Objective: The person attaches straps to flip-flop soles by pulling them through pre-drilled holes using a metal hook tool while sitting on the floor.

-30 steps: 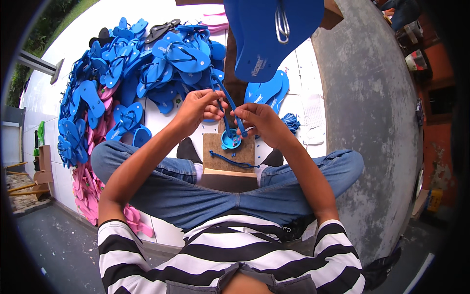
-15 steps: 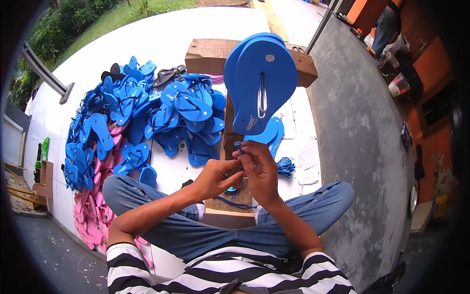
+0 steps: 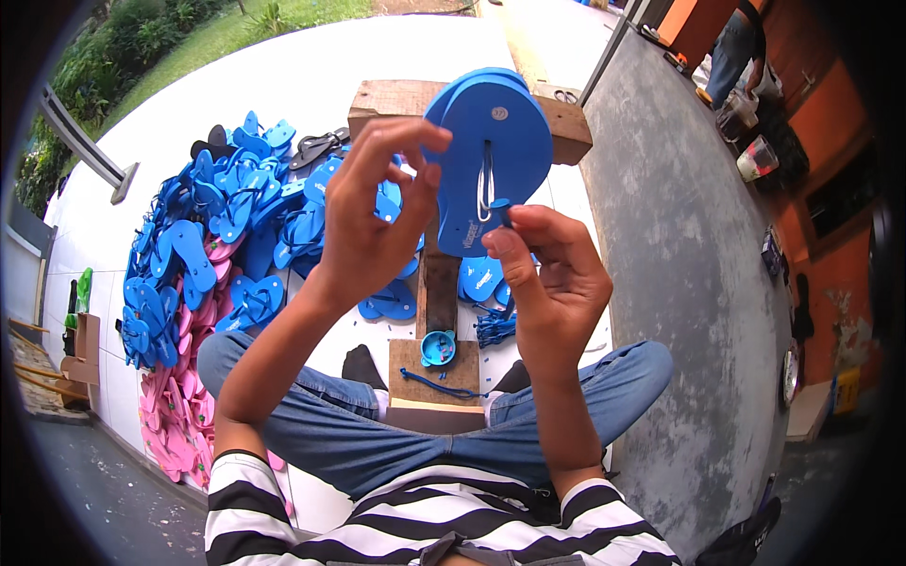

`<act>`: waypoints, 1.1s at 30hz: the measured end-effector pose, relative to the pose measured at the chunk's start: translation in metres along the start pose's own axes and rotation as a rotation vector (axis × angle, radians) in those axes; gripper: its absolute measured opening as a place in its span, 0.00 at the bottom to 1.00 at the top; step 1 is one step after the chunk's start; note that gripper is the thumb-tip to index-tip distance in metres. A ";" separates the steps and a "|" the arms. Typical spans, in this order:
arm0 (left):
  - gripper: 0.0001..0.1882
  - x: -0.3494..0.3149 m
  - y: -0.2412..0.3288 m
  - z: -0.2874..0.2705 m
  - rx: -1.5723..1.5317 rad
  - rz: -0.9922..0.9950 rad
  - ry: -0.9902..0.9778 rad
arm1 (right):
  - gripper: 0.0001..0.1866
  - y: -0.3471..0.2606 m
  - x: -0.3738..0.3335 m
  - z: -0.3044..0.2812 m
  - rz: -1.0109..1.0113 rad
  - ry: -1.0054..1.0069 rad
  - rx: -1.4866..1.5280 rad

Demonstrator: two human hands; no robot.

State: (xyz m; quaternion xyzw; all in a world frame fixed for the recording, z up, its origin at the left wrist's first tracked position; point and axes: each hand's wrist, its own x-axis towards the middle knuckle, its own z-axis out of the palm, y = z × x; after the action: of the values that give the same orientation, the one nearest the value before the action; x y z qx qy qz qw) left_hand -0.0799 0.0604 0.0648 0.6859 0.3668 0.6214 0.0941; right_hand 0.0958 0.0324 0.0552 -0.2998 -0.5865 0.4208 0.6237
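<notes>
A stack of blue flip-flop soles (image 3: 514,123) rests on the wooden stand, with a pale metal wire loop (image 3: 488,184) emerging from a hole in the top sole. Between thumb and forefinger, my right hand (image 3: 562,292) pinches a small blue plug with a flat round head (image 3: 500,209), close by the loop's lower end. Whether plug and loop touch, I cannot tell. My left hand (image 3: 373,212) is raised at the soles' left edge, fingers apart and nothing visible in it. Below, a blue strap (image 3: 439,385) lies on the stand's near wooden block (image 3: 411,363).
A small teal bowl (image 3: 438,349) sits before the block. Blue flip-flops (image 3: 193,255) are heaped at left, with pink ones (image 3: 175,415) nearer me. A bundle of blue straps (image 3: 495,325) lies right of the stand's post. Another person (image 3: 736,57) stands at the far right.
My hands have parted and moved up from near the block to the soles. The right brings the blue plug to the wire loop; the left has opened beside the soles.
</notes>
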 end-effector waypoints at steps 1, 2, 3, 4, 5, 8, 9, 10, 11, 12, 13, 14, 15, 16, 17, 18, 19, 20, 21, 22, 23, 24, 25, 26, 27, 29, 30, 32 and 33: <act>0.14 0.010 0.002 0.000 0.009 0.030 0.032 | 0.09 0.001 0.001 0.002 0.003 -0.010 -0.022; 0.14 0.020 0.003 0.001 0.054 0.054 0.037 | 0.07 0.002 0.001 0.005 0.006 0.012 -0.011; 0.14 0.028 0.004 0.002 0.100 0.077 0.042 | 0.07 0.003 0.001 0.004 -0.034 0.015 -0.046; 0.14 0.035 0.005 0.004 0.143 0.102 0.051 | 0.07 0.004 0.001 0.003 -0.078 0.016 -0.083; 0.14 0.039 0.004 0.005 0.184 0.087 0.030 | 0.07 0.004 0.001 0.003 -0.122 0.017 -0.121; 0.15 0.047 0.005 0.007 0.292 -0.003 -0.060 | 0.07 -0.001 0.000 0.003 -0.145 -0.012 -0.183; 0.15 0.048 0.006 0.006 0.329 0.024 -0.060 | 0.07 -0.003 0.000 0.003 -0.141 -0.022 -0.205; 0.16 0.048 0.008 0.006 0.367 0.047 -0.067 | 0.07 -0.003 0.001 0.002 -0.148 -0.017 -0.232; 0.16 0.048 0.008 0.006 0.404 0.071 -0.074 | 0.06 -0.005 0.002 0.001 -0.109 -0.037 -0.265; 0.17 0.046 0.007 0.006 0.422 0.110 -0.072 | 0.05 -0.009 0.003 -0.002 -0.069 -0.057 -0.299; 0.17 0.045 0.005 0.005 0.439 0.151 -0.067 | 0.05 -0.012 0.004 -0.003 -0.033 -0.078 -0.334; 0.18 0.044 0.004 0.004 0.457 0.192 -0.062 | 0.05 -0.011 0.006 -0.003 -0.079 -0.080 -0.353; 0.18 0.044 0.005 0.003 0.469 0.199 -0.067 | 0.04 -0.008 0.011 -0.002 -0.126 -0.082 -0.373; 0.18 0.045 0.007 0.002 0.483 0.208 -0.072 | 0.04 -0.007 0.016 -0.001 -0.175 -0.084 -0.391; 0.19 0.045 0.008 0.002 0.496 0.218 -0.077 | 0.05 -0.009 0.020 -0.003 -0.254 -0.121 -0.513; 0.18 0.046 0.008 0.002 0.503 0.236 -0.074 | 0.05 -0.012 0.024 -0.008 -0.333 -0.159 -0.635; 0.18 0.046 0.007 0.002 0.510 0.252 -0.074 | 0.06 -0.014 0.027 -0.011 -0.409 -0.196 -0.755; 0.18 0.046 0.008 0.002 0.518 0.268 -0.074 | 0.07 -0.014 0.031 -0.012 -0.520 -0.207 -0.772; 0.18 0.045 0.010 0.002 0.522 0.255 -0.080 | 0.07 -0.016 0.032 -0.015 -0.559 -0.240 -0.811; 0.17 0.045 0.011 0.002 0.526 0.247 -0.085 | 0.06 -0.018 0.034 -0.018 -0.602 -0.271 -0.852; 0.17 0.046 0.012 0.002 0.530 0.238 -0.089 | 0.06 -0.020 0.035 -0.020 -0.644 -0.303 -0.892; 0.17 0.046 0.012 0.002 0.508 0.237 -0.083 | 0.05 -0.023 0.034 -0.019 -0.657 -0.329 -0.881; 0.17 0.045 0.012 0.003 0.484 0.230 -0.078 | 0.04 -0.024 0.035 -0.020 -0.673 -0.338 -0.870; 0.17 0.045 0.011 0.004 0.461 0.221 -0.072 | 0.04 -0.024 0.040 -0.021 -0.689 -0.347 -0.858; 0.17 0.045 0.011 0.006 0.465 0.218 -0.072 | 0.04 -0.024 0.045 -0.022 -0.706 -0.357 -0.845; 0.18 0.047 0.011 0.007 0.474 0.211 -0.076 | 0.05 -0.019 0.054 -0.024 -0.655 -0.315 -0.830; 0.17 0.043 0.012 0.007 0.466 0.198 -0.075 | 0.05 -0.013 0.051 -0.023 -0.659 -0.282 -0.799; 0.16 0.042 0.014 0.007 0.449 0.187 -0.061 | 0.07 -0.006 0.049 -0.022 -0.692 -0.212 -0.801; 0.15 0.041 0.017 0.008 0.501 0.229 -0.035 | 0.09 -0.004 0.043 -0.021 -0.712 -0.176 -0.833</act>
State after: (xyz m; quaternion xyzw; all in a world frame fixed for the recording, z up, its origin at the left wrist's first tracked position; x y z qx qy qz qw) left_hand -0.0673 0.0759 0.1050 0.7353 0.4273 0.5062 -0.1432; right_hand 0.1152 0.0711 0.0765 -0.2681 -0.8182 -0.0599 0.5050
